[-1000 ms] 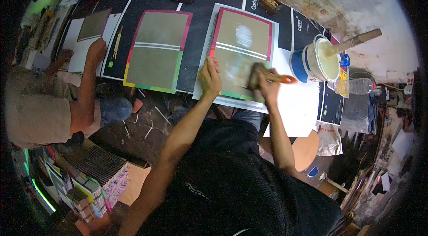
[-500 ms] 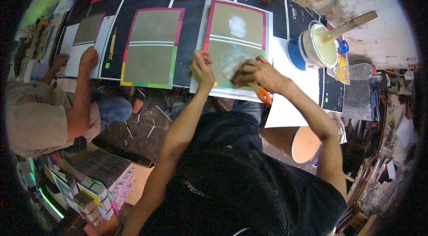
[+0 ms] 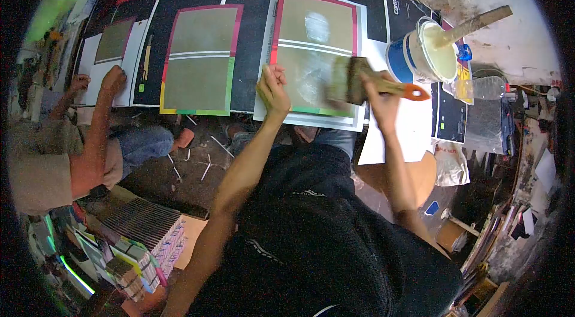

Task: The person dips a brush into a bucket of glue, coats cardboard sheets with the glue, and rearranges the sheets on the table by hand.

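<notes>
The bordered board (image 3: 291, 80) lies left of the bucket (image 3: 402, 60). Our left hand (image 3: 274, 91), farther from the bucket, curls at the board's edge, but we cannot tell its grip; our right hand (image 3: 383, 102), nearer, clasps the brush (image 3: 357, 80). Weak holding could let brushing drag the board askew.

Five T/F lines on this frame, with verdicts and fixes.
1. The right hand holds a brush. True.
2. The left hand grips the bucket. False: it is by the left edge of the panel nearest the brush.
3. White patches show on that panel. True.
4. The bucket stands left of that panel. False: it stands to the right.
5. A wooden handle sticks out of the bucket. True.
</notes>
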### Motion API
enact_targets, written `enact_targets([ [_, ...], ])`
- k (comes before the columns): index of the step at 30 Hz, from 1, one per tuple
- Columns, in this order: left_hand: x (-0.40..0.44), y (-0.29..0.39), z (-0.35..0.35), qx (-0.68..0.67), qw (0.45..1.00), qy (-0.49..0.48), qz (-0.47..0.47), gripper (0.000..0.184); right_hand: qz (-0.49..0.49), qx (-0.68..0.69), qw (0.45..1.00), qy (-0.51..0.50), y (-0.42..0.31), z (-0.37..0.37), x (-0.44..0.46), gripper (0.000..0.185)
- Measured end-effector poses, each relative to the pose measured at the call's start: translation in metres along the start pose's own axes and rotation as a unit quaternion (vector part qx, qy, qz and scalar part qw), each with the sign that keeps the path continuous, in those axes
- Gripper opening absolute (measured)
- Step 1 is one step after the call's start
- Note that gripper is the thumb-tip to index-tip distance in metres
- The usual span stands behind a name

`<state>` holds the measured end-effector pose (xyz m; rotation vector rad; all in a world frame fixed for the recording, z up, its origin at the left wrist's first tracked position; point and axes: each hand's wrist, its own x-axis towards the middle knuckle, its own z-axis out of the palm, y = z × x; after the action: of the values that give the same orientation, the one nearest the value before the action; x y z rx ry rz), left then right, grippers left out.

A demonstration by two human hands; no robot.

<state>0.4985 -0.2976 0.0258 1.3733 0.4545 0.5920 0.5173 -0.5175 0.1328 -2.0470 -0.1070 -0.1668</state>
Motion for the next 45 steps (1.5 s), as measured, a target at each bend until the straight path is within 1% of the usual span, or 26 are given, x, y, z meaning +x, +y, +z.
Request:
enact_targets([
  [1,0.003,-0.006,0.000,0.032,0.999,0.000,0.023,0.050,-0.008,0.038,0.999,0.017,0.012,0.030,-0.005,0.016],
  [2,0.006,-0.005,0.003,0.038,0.999,0.001,0.036,0.050,0.036,0.045,0.998,0.020,0.000,0.054,-0.014,0.019],
  [3,0.004,-0.005,0.003,0.045,0.998,0.002,0.043,0.050,0.022,0.036,0.999,0.011,0.010,0.075,-0.020,0.022],
  [4,0.001,-0.005,0.002,0.052,0.997,0.003,0.049,0.050,0.064,0.016,0.998,-0.016,0.014,0.083,-0.028,0.023],
  [5,0.002,-0.006,0.002,0.059,0.997,0.003,0.048,0.050,0.027,-0.024,0.999,-0.007,0.025,0.084,-0.035,0.022],
  [9,0.002,-0.003,0.002,0.087,0.995,0.004,0.038,0.050,0.103,-0.065,0.992,0.046,0.060,-0.001,-0.055,0.018],
  [12,0.001,-0.004,0.003,0.083,0.996,-0.002,0.030,0.050,0.094,-0.132,0.983,0.082,0.063,-0.067,-0.060,0.018],
  [13,0.002,-0.004,0.003,0.080,0.996,0.000,0.027,0.050,0.081,-0.136,0.982,0.103,0.055,-0.077,-0.057,0.019],
  [15,0.002,-0.004,0.004,0.081,0.996,-0.007,0.039,0.050,0.141,-0.060,0.979,0.132,0.042,-0.083,-0.040,0.024],
  [17,0.001,-0.004,0.005,0.084,0.995,-0.016,0.041,0.052,0.110,0.006,0.984,0.141,0.018,-0.049,-0.014,0.029],
  [19,0.001,-0.003,0.006,0.087,0.995,-0.020,0.038,0.055,0.018,0.034,0.996,0.083,0.008,0.003,0.014,0.031],
  [20,0.002,-0.003,0.006,0.107,0.993,-0.024,0.043,0.055,0.022,0.074,0.996,0.043,0.006,0.032,0.026,0.033],
  [21,0.001,-0.002,0.006,0.127,0.990,-0.026,0.048,0.055,-0.005,0.005,1.000,0.023,0.012,0.061,0.037,0.034],
  [22,0.001,-0.001,0.006,0.147,0.987,-0.028,0.054,0.055,0.005,0.008,0.999,-0.044,-0.005,0.078,0.044,0.031],
  [23,0.001,-0.002,0.006,0.153,0.986,-0.026,0.055,0.055,-0.057,-0.017,0.994,-0.095,0.009,0.091,0.051,0.027],
  [25,0.002,-0.006,0.006,0.164,0.985,-0.021,0.056,0.054,-0.074,-0.095,0.985,-0.121,0.027,0.082,0.070,0.025],
  [26,0.000,0.002,0.008,0.144,0.989,-0.019,0.032,0.053,-0.054,-0.070,0.988,-0.123,0.037,0.068,0.084,0.024],
  [27,0.001,0.002,0.009,0.144,0.988,-0.019,0.048,0.053,-0.091,-0.113,0.985,-0.088,0.050,0.057,0.101,0.024],
  [28,0.001,0.001,0.010,0.144,0.987,-0.019,0.063,0.053,-0.059,-0.177,0.981,-0.058,0.026,0.044,0.111,0.026],
  [29,0.000,0.001,0.010,0.147,0.986,-0.026,0.075,0.053,-0.139,-0.229,0.963,-0.043,0.028,0.035,0.126,0.027],
  [33,0.000,0.007,0.013,0.185,0.978,-0.073,0.060,0.039,-0.117,-0.069,0.989,0.055,0.001,0.084,0.156,0.026],
  [37,0.002,0.003,0.014,0.231,0.968,-0.060,0.072,0.038,-0.075,-0.076,0.994,0.031,0.028,0.135,0.149,0.032],
  [39,0.002,0.000,0.014,0.234,0.968,-0.053,0.075,0.038,-0.058,-0.100,0.993,0.037,0.056,0.114,0.139,0.032],
  [41,0.002,0.003,0.013,0.229,0.970,-0.041,0.072,0.039,-0.052,-0.110,0.989,0.086,0.092,0.067,0.131,0.032],
  [42,0.001,0.004,0.011,0.225,0.972,-0.038,0.062,0.039,-0.062,-0.161,0.979,0.105,0.101,0.039,0.128,0.030],
  [45,0.001,0.007,0.015,0.200,0.978,-0.032,0.042,0.042,-0.039,-0.233,0.960,0.150,0.083,-0.010,0.117,0.030],
])
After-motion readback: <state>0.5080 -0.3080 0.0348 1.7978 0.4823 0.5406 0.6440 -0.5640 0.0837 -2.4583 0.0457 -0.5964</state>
